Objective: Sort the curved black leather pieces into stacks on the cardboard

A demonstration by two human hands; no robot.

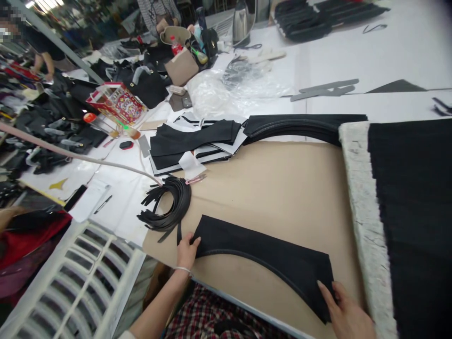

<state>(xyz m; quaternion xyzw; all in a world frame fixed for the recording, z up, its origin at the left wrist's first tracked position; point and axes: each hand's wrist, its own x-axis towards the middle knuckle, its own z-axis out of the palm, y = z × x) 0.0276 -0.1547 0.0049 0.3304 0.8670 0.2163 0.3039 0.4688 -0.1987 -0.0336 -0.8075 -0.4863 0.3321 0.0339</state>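
Observation:
A black curved fabric panel (261, 245) lies on the tan board (282, 188) near the front edge, its concave side facing me. My left hand (187, 252) pinches the panel's left end between thumb and fingers. At the right end, my right hand (341, 301) grips the panel's corner, thumb on top. A narrow black strip (179, 230) shows just above my left hand. Beyond that hand lies a coiled bundle of black strips (176, 207).
A stack of similar curved panels (293, 125) and a pile of black and white pieces (197, 141) lie at the board's back. A thick black fabric stack (416, 226) stands at the right. A white slatted rack (77, 282) is at lower left. Other people work in the background.

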